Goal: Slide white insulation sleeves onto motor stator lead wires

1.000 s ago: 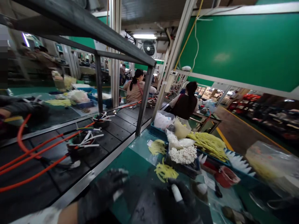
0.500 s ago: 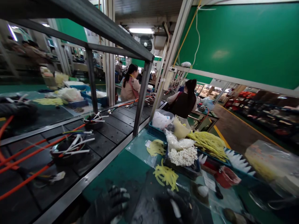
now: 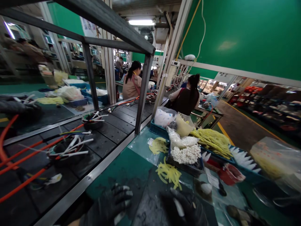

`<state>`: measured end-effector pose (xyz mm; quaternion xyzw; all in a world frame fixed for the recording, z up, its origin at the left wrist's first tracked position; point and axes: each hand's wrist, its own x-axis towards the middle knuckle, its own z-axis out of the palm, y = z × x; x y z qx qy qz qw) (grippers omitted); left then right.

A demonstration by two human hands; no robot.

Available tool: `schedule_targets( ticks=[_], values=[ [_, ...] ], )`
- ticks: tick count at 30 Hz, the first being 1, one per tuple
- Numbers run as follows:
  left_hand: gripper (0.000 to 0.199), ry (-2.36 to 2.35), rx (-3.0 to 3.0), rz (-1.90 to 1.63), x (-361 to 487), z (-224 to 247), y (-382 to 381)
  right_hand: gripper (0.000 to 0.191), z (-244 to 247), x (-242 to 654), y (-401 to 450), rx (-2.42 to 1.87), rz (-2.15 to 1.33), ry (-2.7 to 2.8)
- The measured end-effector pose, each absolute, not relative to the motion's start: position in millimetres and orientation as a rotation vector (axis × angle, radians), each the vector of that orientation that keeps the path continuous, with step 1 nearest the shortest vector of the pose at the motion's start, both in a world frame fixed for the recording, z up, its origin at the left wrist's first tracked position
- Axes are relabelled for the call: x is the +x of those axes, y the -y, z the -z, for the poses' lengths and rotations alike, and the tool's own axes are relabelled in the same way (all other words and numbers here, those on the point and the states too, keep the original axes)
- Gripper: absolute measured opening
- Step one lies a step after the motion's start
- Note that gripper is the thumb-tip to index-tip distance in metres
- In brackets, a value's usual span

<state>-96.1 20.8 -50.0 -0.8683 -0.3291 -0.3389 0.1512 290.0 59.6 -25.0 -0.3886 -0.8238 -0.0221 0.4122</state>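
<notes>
My left hand (image 3: 109, 204), in a dark glove with pale worn fingertips, is low over the green bench with its fingers apart and nothing in them. My right hand (image 3: 185, 207), also dark-gloved, is to its right; a white strip (image 3: 179, 207) shows at its fingers, and how they close is blurred. A dark worn patch (image 3: 150, 204) of the bench lies between the hands. Yellow-green strips (image 3: 168, 174) lie just beyond my right hand. Behind them are flat yellow pieces (image 3: 158, 145) and a tray of small white parts (image 3: 185, 153).
A conveyor (image 3: 117, 124) on the left carries wire-wound rings (image 3: 68, 149) with orange cables. A metal frame (image 3: 143, 94) stands over it. Right are a red container (image 3: 230, 173) and a clear bag (image 3: 272, 157). Co-workers (image 3: 187, 97) sit beyond; a gloved hand (image 3: 11, 105) is far left.
The camera view has shifted slightly. Both of my hands remain low over the bench in nearly the same places, and the benchtop items look unchanged.
</notes>
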Motion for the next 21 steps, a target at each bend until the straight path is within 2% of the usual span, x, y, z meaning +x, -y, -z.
schedule_targets(
  ticks=[5, 10, 17, 21],
  values=[
    [0.034, 0.943, -2.5, 1.052, -95.3, 35.4, -20.1, 0.094, 13.9, 288.2, -55.3, -0.915, 0.147, 2.142],
    [0.032, 0.945, -2.495, 1.046, -93.5, 32.1, -20.6, 0.081, 15.3, 297.6, -60.6, -0.872, 0.124, 2.204],
    [0.039, 0.918, -2.491, 1.054, -94.2, 38.5, -22.8, 0.077, 13.2, 291.4, -58.8, -0.903, 0.181, 2.136],
    [0.04, 0.918, -2.505, 1.056, -93.9, 36.0, -25.0, 0.062, 7.2, 276.8, -50.7, -0.945, 0.196, 2.079]
  ],
)
